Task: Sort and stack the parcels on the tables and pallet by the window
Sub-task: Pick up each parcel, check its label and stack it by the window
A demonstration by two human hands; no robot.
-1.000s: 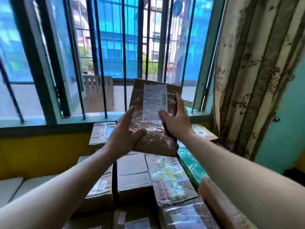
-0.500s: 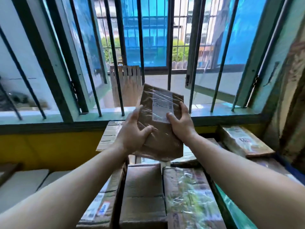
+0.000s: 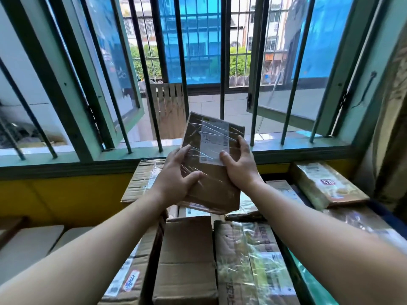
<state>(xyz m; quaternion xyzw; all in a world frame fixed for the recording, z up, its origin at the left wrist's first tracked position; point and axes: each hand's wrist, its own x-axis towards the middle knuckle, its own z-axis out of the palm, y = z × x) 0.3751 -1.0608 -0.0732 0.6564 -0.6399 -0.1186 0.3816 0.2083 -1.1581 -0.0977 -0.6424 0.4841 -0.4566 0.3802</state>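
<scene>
At twelve o'clock, before the window bars (image 3: 141, 69), both hands clamp one flat parcel (image 3: 214, 164) in the air: left hand (image 3: 178, 179) on its near-left edge, right hand (image 3: 239, 165) on its right edge, label up. Below, from five to seven o'clock, boxes (image 3: 187, 256) already lie in tight rows, so sorting looks well underway. This parcel is not yet placed, and I judge a spot on the stack remains to be chosen.

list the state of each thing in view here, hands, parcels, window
held parcel: lifted, tilted, label facing up
left hand: grips the parcel's left edge
right hand: grips the parcel's right edge
plain box: resting flat, flaps closed
wrapped box: resting flat, covered in clear film
far right parcel: lying flat on the stack
window pane: swung open outward
</scene>
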